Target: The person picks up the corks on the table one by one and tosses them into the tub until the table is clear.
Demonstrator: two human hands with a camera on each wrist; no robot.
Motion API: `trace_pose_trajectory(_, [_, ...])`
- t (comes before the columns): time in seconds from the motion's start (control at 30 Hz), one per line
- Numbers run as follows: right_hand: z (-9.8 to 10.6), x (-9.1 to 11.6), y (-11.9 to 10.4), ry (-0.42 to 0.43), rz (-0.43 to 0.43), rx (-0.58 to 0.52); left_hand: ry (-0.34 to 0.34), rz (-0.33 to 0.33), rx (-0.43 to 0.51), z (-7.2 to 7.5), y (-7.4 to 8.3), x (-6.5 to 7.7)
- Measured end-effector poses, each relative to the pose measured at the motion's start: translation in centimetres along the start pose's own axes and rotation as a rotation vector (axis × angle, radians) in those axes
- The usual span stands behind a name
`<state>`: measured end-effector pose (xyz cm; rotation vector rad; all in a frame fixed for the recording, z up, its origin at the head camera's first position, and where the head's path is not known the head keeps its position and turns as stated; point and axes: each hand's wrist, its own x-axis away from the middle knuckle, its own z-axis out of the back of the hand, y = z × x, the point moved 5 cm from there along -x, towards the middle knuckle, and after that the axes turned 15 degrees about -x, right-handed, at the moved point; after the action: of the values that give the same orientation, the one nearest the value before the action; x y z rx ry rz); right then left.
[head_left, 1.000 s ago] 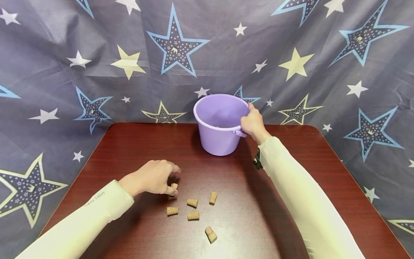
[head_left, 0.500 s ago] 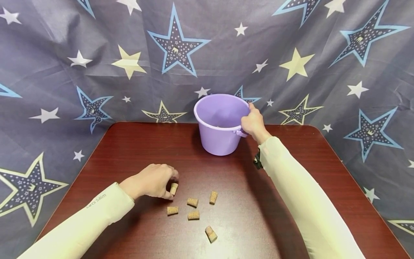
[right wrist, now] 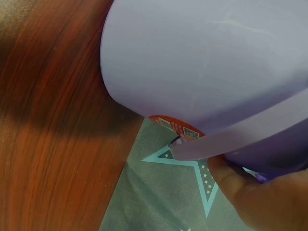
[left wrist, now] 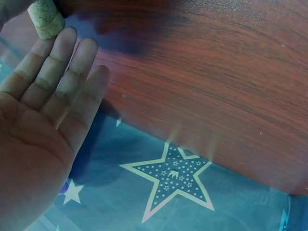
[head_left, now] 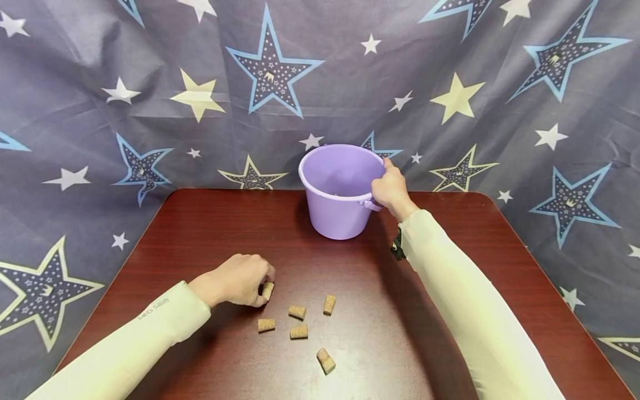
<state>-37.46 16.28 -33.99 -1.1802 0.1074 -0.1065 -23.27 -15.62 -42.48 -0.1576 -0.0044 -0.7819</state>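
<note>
From my station, I started with the writing. On the left sleeve point(head_left: 125, 344), grey lettering point(head_left: 154, 308) in the head view looked to me like "Lets Slim". The right wrist view showed a red label point(right wrist: 175, 126) on the purple bucket point(head_left: 336, 218), with white print and a square code; the print was too small for me to read.

The left hand point(head_left: 240, 280) was low over the table point(head_left: 225, 222), pinching a cork point(head_left: 267, 291) between its thumb and a fingertip. In the left wrist view I saw that the other fingers point(left wrist: 74, 72) were long and nearly straight, fanned slightly, with the palm toward the camera. The cork sat at their tips, close to the tabletop; I could not tell whether it touched the wood.

The right hand point(head_left: 391, 188) gripped the bucket's rim on its right side. In the right wrist view a digit pressed in beside the pale handle point(right wrist: 255, 127), which hung down along the wall; the remaining fingers were mostly out of my sight. The bucket was at the far side of the table, mouth up, with something small just visible inside that I couldn't identify. At the right wrist I noted a black device point(head_left: 398, 247).

Five loose corks point(head_left: 299, 332) lay on their sides to the right of and nearer than the pinched one. A grey cloth point(head_left: 350, 100) printed with stars hung behind.
</note>
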Motion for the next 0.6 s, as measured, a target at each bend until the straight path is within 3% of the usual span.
trace_pose_trajectory(0.27, [0.1, 0.0, 0.0, 0.000, -0.004, -0.005, 0.046, 0.020, -0.002, 0.7, -0.2, -0.7])
trace_pose_trajectory(0.6, [0.0, 0.0, 0.1, -0.003, -0.002, -0.010, 0.168, 0.068, 0.023, 2.7, -0.1, -2.4])
